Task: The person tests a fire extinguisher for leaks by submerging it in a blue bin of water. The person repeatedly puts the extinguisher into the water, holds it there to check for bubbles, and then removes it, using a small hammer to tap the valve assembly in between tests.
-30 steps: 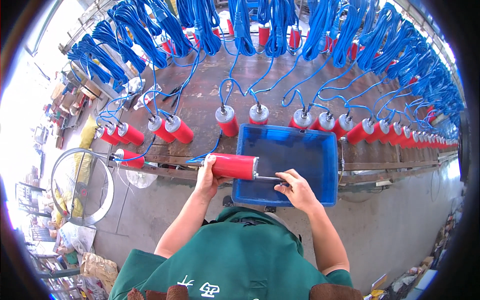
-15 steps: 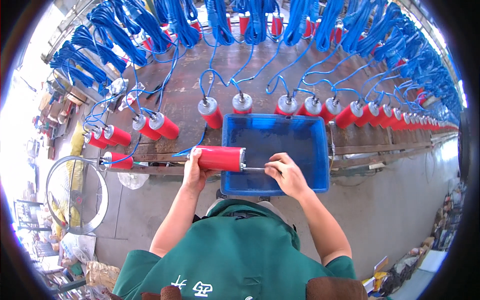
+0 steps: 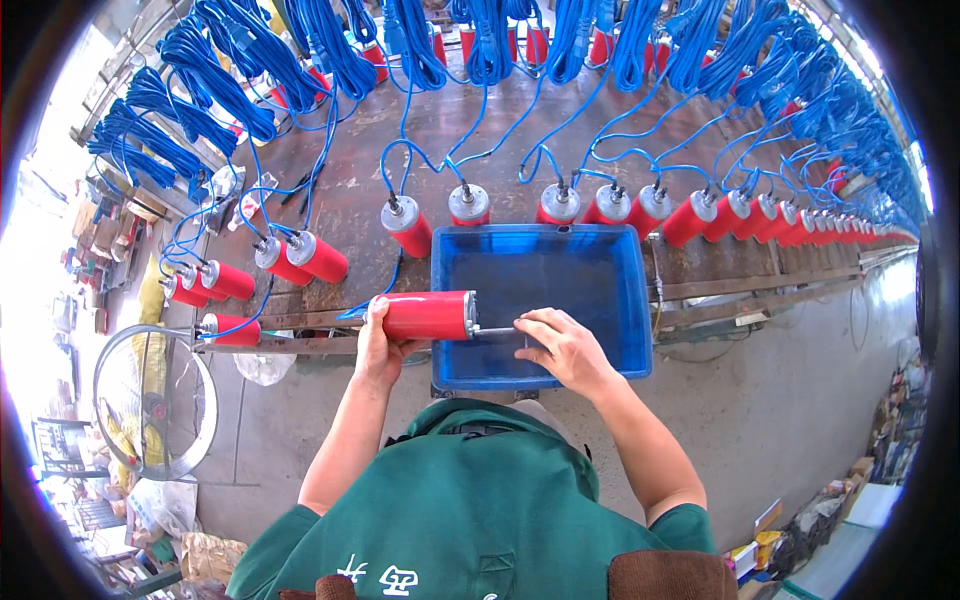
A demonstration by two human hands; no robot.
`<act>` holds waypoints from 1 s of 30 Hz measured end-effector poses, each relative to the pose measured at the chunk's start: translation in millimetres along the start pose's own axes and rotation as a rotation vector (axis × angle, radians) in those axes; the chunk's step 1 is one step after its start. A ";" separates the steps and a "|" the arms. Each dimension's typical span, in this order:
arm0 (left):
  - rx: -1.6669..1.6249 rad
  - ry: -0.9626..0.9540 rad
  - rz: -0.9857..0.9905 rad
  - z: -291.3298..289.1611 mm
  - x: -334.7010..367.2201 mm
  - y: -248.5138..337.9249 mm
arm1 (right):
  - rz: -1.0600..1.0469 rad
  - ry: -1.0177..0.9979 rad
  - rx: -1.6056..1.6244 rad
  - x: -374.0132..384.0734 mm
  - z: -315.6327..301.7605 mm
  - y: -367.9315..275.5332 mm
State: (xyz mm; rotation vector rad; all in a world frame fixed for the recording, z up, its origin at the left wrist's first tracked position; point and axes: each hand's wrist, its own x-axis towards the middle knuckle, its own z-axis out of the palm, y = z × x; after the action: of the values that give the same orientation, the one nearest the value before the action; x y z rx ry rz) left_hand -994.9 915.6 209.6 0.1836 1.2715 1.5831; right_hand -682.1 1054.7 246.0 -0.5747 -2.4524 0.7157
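My left hand (image 3: 378,345) is closed round the left end of a red cylinder with a metal end cap (image 3: 425,316). The cylinder lies level, its right end over a blue plastic bin (image 3: 642,300). A thin metal rod (image 3: 493,331) sticks out of that end toward my right hand (image 3: 562,348). My right fingertips reach the rod's free end, with the thumb spread apart below it. Whether the rod continues behind the fingers is hidden. Just beyond the bin, red cylinders with blue cables, such as one red cylinder (image 3: 410,232), stand along the table edge.
Bundles of blue cable (image 3: 490,45) hang in a row across the far side of the brown table (image 3: 350,150). More red cylinders stretch away to the right. A round metal fan guard (image 3: 155,400) stands at the lower left, near a lone red cylinder (image 3: 232,330).
My right thumb has spread away from the rod; earlier the fingers were pinched on its end. The cylinder stays in my left hand. The whole view has shifted slightly.
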 end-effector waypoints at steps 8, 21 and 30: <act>0.002 -0.005 0.070 4.7 -1.3 -1.2 | 1.128 -0.141 1.099 12.4 19.4 5.5; 0.042 -0.011 0.159 10.7 -6.6 -7.9 | 0.984 0.038 1.101 4.1 35.7 8.8; 0.105 -0.017 0.161 5.2 0.4 -10.3 | 0.819 -0.054 0.704 8.4 1.7 15.2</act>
State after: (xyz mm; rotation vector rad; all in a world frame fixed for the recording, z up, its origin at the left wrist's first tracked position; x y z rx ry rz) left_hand -985.4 918.0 203.6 0.3726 1.3555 1.6483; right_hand -685.8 1070.2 238.9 -1.2555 -1.7394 1.8102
